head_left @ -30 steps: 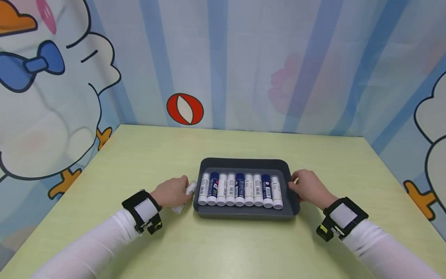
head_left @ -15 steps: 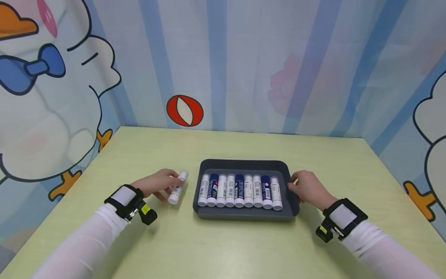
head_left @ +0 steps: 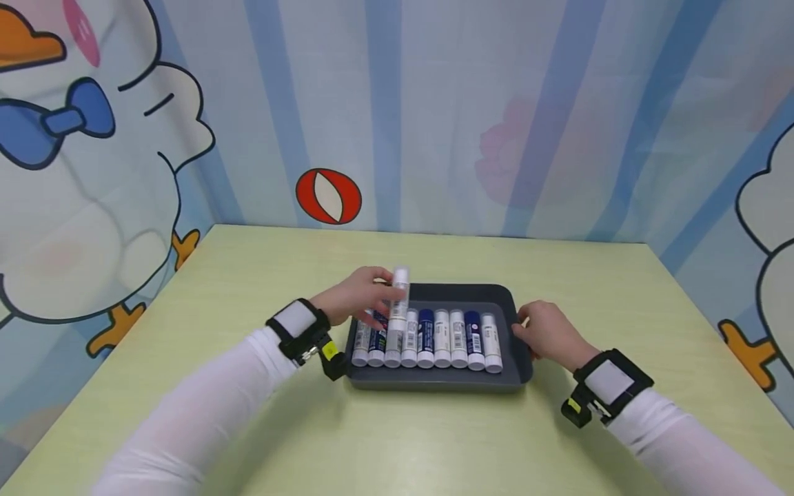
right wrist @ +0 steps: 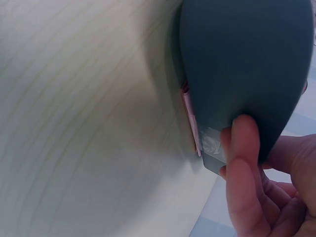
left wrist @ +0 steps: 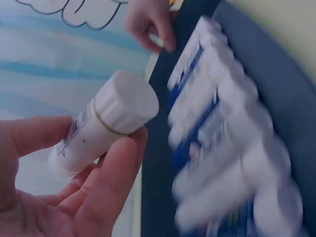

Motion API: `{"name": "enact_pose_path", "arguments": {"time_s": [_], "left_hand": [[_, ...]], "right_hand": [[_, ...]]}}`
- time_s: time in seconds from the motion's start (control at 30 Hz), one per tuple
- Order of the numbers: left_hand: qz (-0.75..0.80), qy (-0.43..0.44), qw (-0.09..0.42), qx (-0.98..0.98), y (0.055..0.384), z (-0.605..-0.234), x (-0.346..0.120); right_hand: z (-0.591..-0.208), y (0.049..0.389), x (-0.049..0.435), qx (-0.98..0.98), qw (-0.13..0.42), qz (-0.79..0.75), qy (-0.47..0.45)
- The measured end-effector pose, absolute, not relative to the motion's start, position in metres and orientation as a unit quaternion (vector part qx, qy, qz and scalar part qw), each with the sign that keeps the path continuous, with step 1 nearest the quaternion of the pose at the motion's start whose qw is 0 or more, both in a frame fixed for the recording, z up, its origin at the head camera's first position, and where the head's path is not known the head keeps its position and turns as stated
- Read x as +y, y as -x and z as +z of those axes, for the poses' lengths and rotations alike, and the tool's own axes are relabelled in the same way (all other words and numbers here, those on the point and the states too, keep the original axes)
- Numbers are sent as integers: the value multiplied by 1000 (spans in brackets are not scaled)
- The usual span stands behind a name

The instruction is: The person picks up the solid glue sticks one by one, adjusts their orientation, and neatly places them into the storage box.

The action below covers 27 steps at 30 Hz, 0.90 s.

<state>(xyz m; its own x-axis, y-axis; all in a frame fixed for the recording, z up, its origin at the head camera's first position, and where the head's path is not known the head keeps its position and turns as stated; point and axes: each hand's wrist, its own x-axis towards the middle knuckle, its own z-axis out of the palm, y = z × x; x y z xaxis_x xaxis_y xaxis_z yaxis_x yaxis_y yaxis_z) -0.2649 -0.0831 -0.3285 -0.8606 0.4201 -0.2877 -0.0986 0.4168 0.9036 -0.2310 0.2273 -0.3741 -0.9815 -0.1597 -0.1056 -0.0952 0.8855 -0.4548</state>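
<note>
My left hand (head_left: pixel 358 296) pinches a white glue stick (head_left: pixel 400 313) between thumb and fingers, holding it over the left part of a dark grey tray (head_left: pixel 434 383). In the left wrist view this glue stick (left wrist: pixel 101 118) shows a flat white end and a printed barcode. Several white and blue glue sticks (head_left: pixel 442 341) lie side by side in the tray; the leftmost ones are partly covered by my left hand. At the tray's right end, my right hand (head_left: pixel 552 335) grips the rim, fingers on the outer wall and thumb on the other side in the right wrist view.
The tray stands on a pale yellow-green wooden table (head_left: pixel 397 441). Behind it hangs a striped blue backdrop (head_left: pixel 434 124) with cartoon figures. Near the tray's underside, a thin pinkish strip (right wrist: pixel 191 121) shows in the right wrist view.
My left hand has picked up the glue stick from the table left of the tray and carried it right, over the tray. The right hand and tray have stayed put.
</note>
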Motion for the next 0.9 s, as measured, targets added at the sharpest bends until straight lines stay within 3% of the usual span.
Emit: {"name": "enact_pose_path", "arguments": {"time_s": [0.2,0.63,0.77,0.9], "left_hand": [[535,-134,299,779,265,-330,-19],[518,-91,298,797,272,-357,73],[472,-101,266,835,278,-369,87],[381,-116,192,897,278,-373,100]], "right_hand": [[-375,232,228,969,69,-232,57],[-373,232,228,967,72,-235,72],[-374,231,229,966,69,-236,77],[-374,231,229,967,62,-234,84]]}}
